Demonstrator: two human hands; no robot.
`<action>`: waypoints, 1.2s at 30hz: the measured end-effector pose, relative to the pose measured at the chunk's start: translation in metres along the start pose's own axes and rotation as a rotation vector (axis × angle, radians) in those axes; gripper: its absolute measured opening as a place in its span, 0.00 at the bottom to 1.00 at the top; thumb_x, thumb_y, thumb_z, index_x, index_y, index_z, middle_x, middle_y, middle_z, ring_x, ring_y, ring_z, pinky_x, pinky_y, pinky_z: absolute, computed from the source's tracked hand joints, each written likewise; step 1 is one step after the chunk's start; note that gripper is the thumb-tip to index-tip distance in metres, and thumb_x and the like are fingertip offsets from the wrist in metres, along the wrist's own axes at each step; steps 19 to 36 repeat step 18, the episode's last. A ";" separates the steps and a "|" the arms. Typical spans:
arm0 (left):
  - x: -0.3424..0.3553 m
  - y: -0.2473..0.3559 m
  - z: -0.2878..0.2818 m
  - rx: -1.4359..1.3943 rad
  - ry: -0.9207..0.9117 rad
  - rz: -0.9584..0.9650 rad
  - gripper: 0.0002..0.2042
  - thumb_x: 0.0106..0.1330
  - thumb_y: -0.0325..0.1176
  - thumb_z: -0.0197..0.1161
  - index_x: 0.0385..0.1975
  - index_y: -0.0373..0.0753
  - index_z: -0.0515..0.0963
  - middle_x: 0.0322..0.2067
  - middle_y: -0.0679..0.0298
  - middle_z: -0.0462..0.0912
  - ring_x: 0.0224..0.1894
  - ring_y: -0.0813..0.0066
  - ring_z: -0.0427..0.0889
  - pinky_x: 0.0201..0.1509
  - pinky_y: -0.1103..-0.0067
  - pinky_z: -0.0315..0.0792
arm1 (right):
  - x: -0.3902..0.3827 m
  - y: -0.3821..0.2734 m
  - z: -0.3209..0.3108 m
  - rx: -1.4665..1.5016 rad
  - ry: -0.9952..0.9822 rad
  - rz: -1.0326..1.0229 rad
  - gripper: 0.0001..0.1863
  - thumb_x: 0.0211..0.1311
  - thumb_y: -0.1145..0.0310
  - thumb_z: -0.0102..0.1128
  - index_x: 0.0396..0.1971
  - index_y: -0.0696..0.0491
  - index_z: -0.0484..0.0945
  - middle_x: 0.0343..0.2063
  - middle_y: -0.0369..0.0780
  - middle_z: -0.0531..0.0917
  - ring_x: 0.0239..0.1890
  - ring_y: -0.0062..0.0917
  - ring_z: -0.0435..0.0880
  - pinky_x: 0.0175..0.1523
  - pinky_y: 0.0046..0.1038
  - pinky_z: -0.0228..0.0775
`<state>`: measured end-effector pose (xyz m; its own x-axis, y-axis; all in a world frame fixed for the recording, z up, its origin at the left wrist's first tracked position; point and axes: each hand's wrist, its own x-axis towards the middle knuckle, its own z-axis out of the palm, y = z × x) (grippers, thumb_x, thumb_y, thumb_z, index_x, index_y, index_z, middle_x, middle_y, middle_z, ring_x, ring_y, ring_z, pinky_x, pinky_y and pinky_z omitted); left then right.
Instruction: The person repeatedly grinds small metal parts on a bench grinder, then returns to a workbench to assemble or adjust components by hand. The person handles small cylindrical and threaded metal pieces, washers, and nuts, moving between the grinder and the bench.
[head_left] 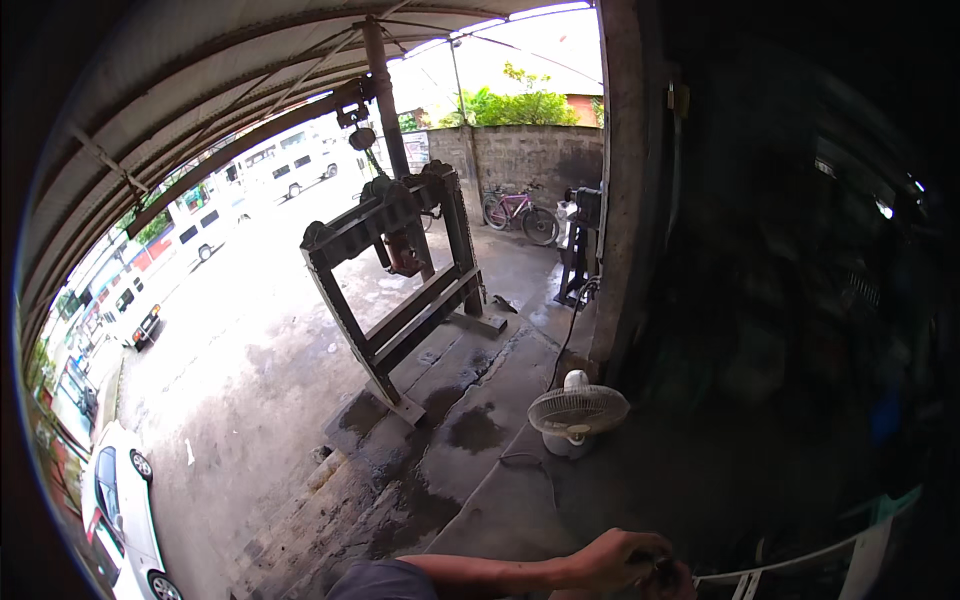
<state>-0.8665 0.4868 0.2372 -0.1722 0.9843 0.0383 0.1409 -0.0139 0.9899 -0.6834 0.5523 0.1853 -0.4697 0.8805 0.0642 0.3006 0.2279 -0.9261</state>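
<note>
Near the bottom edge, right of the middle, my left forearm reaches across from the left. My left hand (pixel 622 553) is closed, its fingers curled over something small and dark (pixel 662 566) that I cannot make out. Close against it is my right hand (pixel 682 584), in shadow and partly cut off by the lower edge. Its fingers look closed around the same dark thing, at the same spot. A pale thin frame (pixel 800 560) stands just right of the hands.
A white fan (pixel 578 410) stands on the floor ahead, its cord trailing. Beyond it is a heavy dark steel press frame (pixel 420 318) under a chain hoist (pixel 361 138). A concrete pillar (pixel 628 200) rises right of it. A purple bicycle (pixel 518 210) leans by the wall; a white car (pixel 128 515) is left.
</note>
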 end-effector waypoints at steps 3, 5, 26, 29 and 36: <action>0.102 -0.008 0.005 0.028 0.022 0.062 0.15 0.64 0.23 0.59 0.51 0.34 0.81 0.40 0.51 0.88 0.39 0.62 0.90 0.44 0.71 0.82 | 0.095 0.013 -0.030 -0.062 0.046 -0.041 0.13 0.61 0.72 0.71 0.44 0.58 0.83 0.36 0.36 0.86 0.38 0.20 0.82 0.45 0.27 0.76; 0.169 -0.001 0.009 0.108 0.077 0.099 0.15 0.62 0.24 0.61 0.49 0.35 0.83 0.40 0.54 0.89 0.39 0.65 0.89 0.45 0.73 0.81 | 0.159 0.016 -0.051 0.085 0.076 -0.035 0.13 0.60 0.71 0.71 0.44 0.58 0.84 0.36 0.35 0.86 0.38 0.19 0.82 0.45 0.27 0.76; 0.559 -0.015 0.026 0.036 -0.034 0.092 0.18 0.66 0.26 0.59 0.57 0.37 0.80 0.48 0.54 0.88 0.50 0.58 0.88 0.56 0.71 0.81 | 0.525 0.101 -0.181 0.053 0.026 -0.239 0.13 0.64 0.63 0.69 0.45 0.53 0.84 0.30 0.36 0.86 0.33 0.20 0.82 0.38 0.25 0.74; 0.559 -0.015 0.026 0.036 -0.034 0.092 0.18 0.66 0.26 0.59 0.57 0.37 0.80 0.48 0.54 0.88 0.50 0.58 0.88 0.56 0.71 0.81 | 0.525 0.101 -0.181 0.053 0.026 -0.239 0.13 0.64 0.63 0.69 0.45 0.53 0.84 0.30 0.36 0.86 0.33 0.20 0.82 0.38 0.25 0.74; 0.559 -0.015 0.026 0.036 -0.034 0.092 0.18 0.66 0.26 0.59 0.57 0.37 0.80 0.48 0.54 0.88 0.50 0.58 0.88 0.56 0.71 0.81 | 0.525 0.101 -0.181 0.053 0.026 -0.239 0.13 0.64 0.63 0.69 0.45 0.53 0.84 0.30 0.36 0.86 0.33 0.20 0.82 0.38 0.25 0.74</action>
